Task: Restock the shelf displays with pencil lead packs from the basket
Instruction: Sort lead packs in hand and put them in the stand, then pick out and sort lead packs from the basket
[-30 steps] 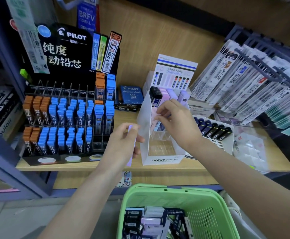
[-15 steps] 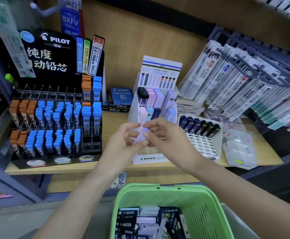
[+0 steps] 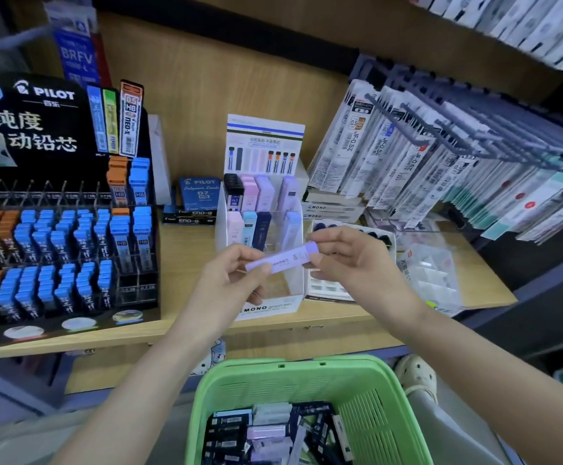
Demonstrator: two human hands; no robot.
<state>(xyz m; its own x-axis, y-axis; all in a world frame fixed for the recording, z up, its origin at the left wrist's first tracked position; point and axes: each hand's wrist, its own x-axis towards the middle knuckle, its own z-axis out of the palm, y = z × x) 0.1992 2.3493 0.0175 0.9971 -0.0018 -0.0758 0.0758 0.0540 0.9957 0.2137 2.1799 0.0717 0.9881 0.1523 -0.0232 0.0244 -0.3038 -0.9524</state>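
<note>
A lilac pencil lead pack [image 3: 281,259] lies nearly level in the air in front of the white MONO display [image 3: 266,308]. My left hand [image 3: 229,280] pinches its left end and my right hand [image 3: 350,260] pinches its right end. The display's slots hold black, pink, lilac and blue packs [image 3: 256,196]; its front slots look bare. Below, a green basket [image 3: 370,407] holds several black, pink and lilac packs [image 3: 266,434].
A black PILOT rack [image 3: 55,229] with blue and orange lead tubes fills the shelf's left. Refill packs [image 3: 441,156] hang on hooks at the right. A tray of dark caps [image 3: 327,286] and a clear box [image 3: 437,276] stand right of the display.
My right hand left the display's slots and joined the left hand. The lilac pack, earlier upright in my left hand, now lies nearly level between both hands.
</note>
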